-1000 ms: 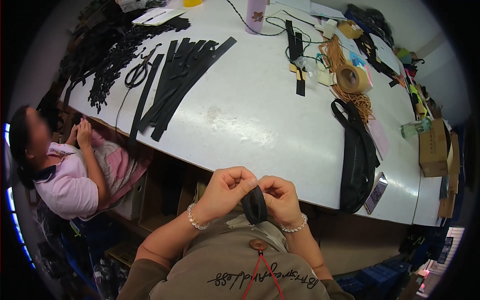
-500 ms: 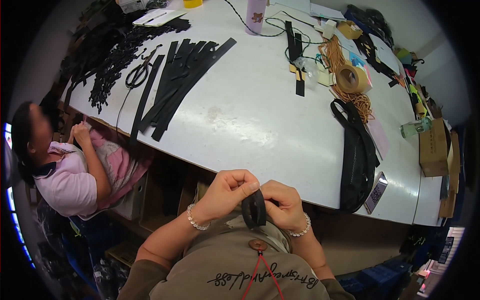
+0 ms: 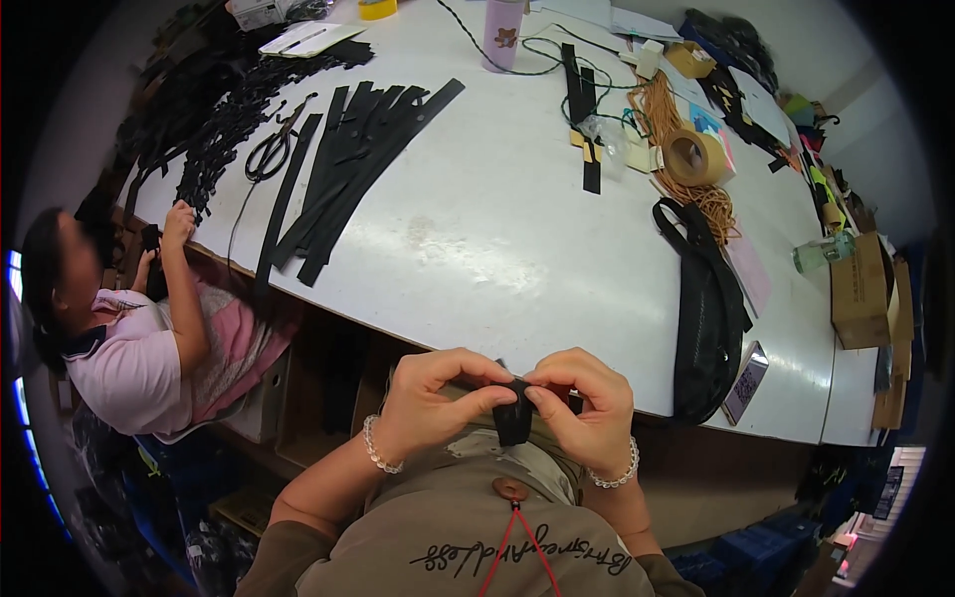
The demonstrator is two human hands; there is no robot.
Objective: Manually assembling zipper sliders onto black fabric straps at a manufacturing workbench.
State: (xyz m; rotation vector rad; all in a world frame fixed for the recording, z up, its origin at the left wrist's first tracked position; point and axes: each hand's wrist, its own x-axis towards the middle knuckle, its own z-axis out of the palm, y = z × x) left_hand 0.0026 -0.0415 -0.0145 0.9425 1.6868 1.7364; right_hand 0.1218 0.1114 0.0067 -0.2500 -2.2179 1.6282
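Between my hands, just off the table's front edge, is a short black fabric strap [image 3: 513, 422] that hangs down folded. My left hand [image 3: 438, 396] pinches its top from one side with thumb and forefinger. From the other side my right hand [image 3: 585, 406] grips the same top edge, thumb in front, and the two thumbs are close together. Part of the strap is hidden behind my fingers. Long black strips [image 3: 363, 169] lie fanned out on the table beyond my hands. Scissors [image 3: 269, 154] with black handles rest to the left of them.
A co-worker [image 3: 139, 338] sits at the left, one hand on a heap of small black pieces [image 3: 204, 164]. On the right of the white table [image 3: 448, 269] lie a black bag [image 3: 708, 318], a phone [image 3: 746, 382], a tape roll [image 3: 694, 157] and orange cord [image 3: 657, 104].
My hands have turned the strap from an open loop to a folded piece pinched between both thumbs; my right hand rose slightly. The co-worker's hand reached to the heap of black pieces.
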